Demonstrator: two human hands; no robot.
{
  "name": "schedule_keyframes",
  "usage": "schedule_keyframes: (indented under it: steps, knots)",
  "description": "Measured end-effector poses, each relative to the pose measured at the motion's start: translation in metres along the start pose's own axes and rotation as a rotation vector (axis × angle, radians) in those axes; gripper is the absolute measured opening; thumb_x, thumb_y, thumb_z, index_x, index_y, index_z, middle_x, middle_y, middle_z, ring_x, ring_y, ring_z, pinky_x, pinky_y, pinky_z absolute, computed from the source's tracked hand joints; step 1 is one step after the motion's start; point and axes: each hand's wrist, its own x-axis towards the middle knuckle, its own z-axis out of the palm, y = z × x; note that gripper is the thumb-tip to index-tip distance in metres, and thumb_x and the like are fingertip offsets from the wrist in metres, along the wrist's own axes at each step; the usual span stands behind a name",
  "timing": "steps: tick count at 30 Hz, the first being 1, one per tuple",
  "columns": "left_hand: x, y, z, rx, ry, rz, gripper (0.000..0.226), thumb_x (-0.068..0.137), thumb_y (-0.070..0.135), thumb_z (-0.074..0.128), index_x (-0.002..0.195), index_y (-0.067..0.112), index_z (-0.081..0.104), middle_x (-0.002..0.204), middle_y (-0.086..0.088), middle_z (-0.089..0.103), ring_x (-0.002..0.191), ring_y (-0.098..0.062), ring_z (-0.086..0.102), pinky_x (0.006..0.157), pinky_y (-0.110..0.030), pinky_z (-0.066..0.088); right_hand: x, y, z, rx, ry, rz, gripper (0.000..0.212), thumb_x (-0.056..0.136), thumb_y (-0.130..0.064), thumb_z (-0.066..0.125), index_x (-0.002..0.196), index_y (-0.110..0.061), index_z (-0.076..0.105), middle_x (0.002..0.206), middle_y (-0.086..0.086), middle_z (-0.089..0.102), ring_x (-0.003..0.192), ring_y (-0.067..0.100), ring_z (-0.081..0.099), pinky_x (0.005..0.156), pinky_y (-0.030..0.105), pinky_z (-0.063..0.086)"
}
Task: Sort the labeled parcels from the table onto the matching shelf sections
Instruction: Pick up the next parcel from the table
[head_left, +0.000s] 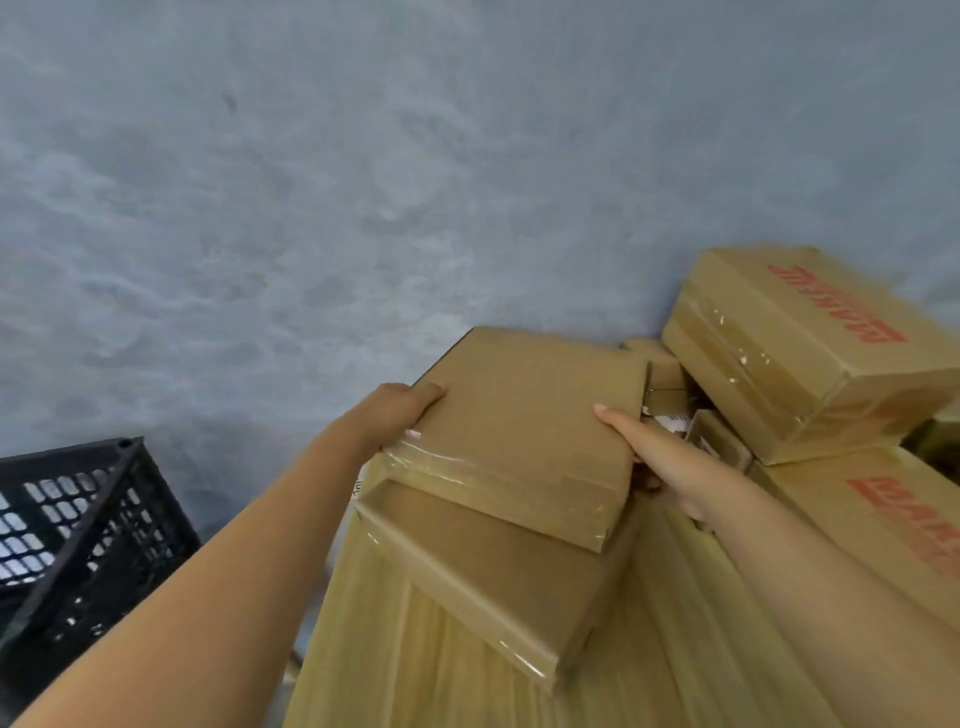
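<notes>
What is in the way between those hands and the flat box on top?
Nothing: the left hand and right hand already touch the top box at its two sides. The shelf it must go to is not in view, so that path cannot be judged.

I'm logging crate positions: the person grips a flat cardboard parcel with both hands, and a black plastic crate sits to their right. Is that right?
One detail is off. In the head view the black plastic crate sits to the person's left, not right. The rest holds: the left hand and right hand both grip the flat cardboard parcel.
</notes>
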Motion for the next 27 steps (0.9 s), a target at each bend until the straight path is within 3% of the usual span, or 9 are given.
schedule_keyframes:
  steps: [2, 6, 11, 15, 18, 20, 23, 25, 27]
  knots:
    - [-0.005, -0.003, -0.002, -0.038, 0.009, 0.025, 0.046, 0.088, 0.062, 0.055, 0.102, 0.020, 0.066, 0.095, 0.001, 0.071, 0.084, -0.018, 0.068, 0.065, -0.028, 0.049, -0.005, -0.004, 0.007, 0.058, 0.020, -0.019, 0.067, 0.077, -0.067, 0.067, 0.133, -0.033, 0.053, 0.119, -0.004, 0.069, 0.111, 0.023, 0.063, 0.098, 0.045, 0.050]
    - [-0.023, -0.010, -0.004, -0.165, 0.073, 0.088, 0.044, 0.091, 0.056, 0.057, 0.114, 0.019, 0.060, 0.104, 0.002, 0.067, 0.088, -0.013, 0.064, 0.067, -0.028, 0.047, -0.018, -0.017, 0.018, 0.184, 0.047, -0.107, 0.069, 0.080, -0.053, 0.074, 0.141, -0.036, 0.043, 0.116, -0.011, 0.068, 0.100, 0.013, 0.067, 0.074, 0.032, 0.054]
    - [-0.054, -0.021, -0.005, -0.265, 0.127, 0.125, 0.043, 0.089, 0.057, 0.061, 0.115, 0.023, 0.061, 0.107, 0.005, 0.068, 0.092, -0.013, 0.066, 0.069, -0.026, 0.048, -0.034, -0.023, 0.019, 0.264, 0.021, -0.156, 0.075, 0.077, -0.054, 0.076, 0.142, -0.043, 0.040, 0.114, -0.012, 0.069, 0.103, 0.017, 0.068, 0.092, 0.041, 0.055]
    - [-0.077, -0.017, 0.002, -0.265, 0.096, 0.157, 0.047, 0.091, 0.053, 0.060, 0.127, 0.022, 0.056, 0.110, 0.005, 0.068, 0.095, -0.015, 0.068, 0.075, -0.030, 0.053, -0.056, -0.029, 0.009, 0.328, 0.071, -0.294, 0.083, 0.076, -0.046, 0.080, 0.146, -0.038, 0.037, 0.123, -0.008, 0.067, 0.102, 0.016, 0.069, 0.084, 0.038, 0.056]
    - [-0.095, 0.009, 0.011, -0.188, 0.168, 0.214, 0.050, 0.096, 0.039, 0.059, 0.141, 0.021, 0.044, 0.131, 0.000, 0.060, 0.108, -0.019, 0.062, 0.091, -0.036, 0.052, -0.077, -0.044, 0.001, 0.336, 0.135, -0.447, 0.088, 0.077, -0.038, 0.082, 0.149, -0.038, 0.032, 0.133, -0.009, 0.061, 0.107, 0.012, 0.067, 0.083, 0.034, 0.056]
    - [-0.113, 0.036, 0.018, -0.085, 0.205, 0.296, 0.060, 0.096, 0.033, 0.059, 0.150, 0.021, 0.034, 0.145, 0.000, 0.049, 0.116, -0.020, 0.055, 0.088, -0.031, 0.046, -0.088, -0.055, -0.001, 0.208, 0.234, -0.558, 0.097, 0.077, -0.039, 0.083, 0.154, -0.036, 0.024, 0.147, -0.006, 0.048, 0.123, 0.013, 0.057, 0.099, 0.036, 0.049]
    - [-0.145, 0.081, 0.033, -0.092, 0.050, 0.374, 0.071, 0.094, 0.051, 0.056, 0.154, 0.028, 0.026, 0.153, 0.004, 0.038, 0.132, -0.020, 0.047, 0.095, -0.031, 0.044, -0.105, -0.069, 0.006, -0.114, 0.412, -0.723, 0.104, 0.075, -0.048, 0.081, 0.156, -0.033, 0.018, 0.156, -0.003, 0.028, 0.140, 0.017, 0.035, 0.109, 0.032, 0.034]
    - [-0.166, 0.107, 0.040, -0.269, -0.050, 0.365, 0.075, 0.091, 0.059, 0.058, 0.152, 0.030, 0.026, 0.147, 0.007, 0.043, 0.125, -0.018, 0.052, 0.096, -0.037, 0.051, -0.117, -0.072, 0.017, -0.305, 0.489, -0.824, 0.106, 0.075, -0.054, 0.077, 0.158, -0.030, 0.014, 0.154, 0.002, 0.028, 0.142, 0.023, 0.031, 0.113, 0.040, 0.033]
    - [-0.178, 0.125, 0.041, -0.411, -0.034, 0.355, 0.073, 0.089, 0.056, 0.063, 0.146, 0.027, 0.029, 0.131, 0.009, 0.054, 0.108, -0.012, 0.060, 0.087, -0.037, 0.056, -0.126, -0.073, 0.027, -0.402, 0.502, -0.883, 0.107, 0.075, -0.056, 0.076, 0.158, -0.026, 0.014, 0.153, 0.004, 0.029, 0.141, 0.025, 0.030, 0.112, 0.039, 0.034]
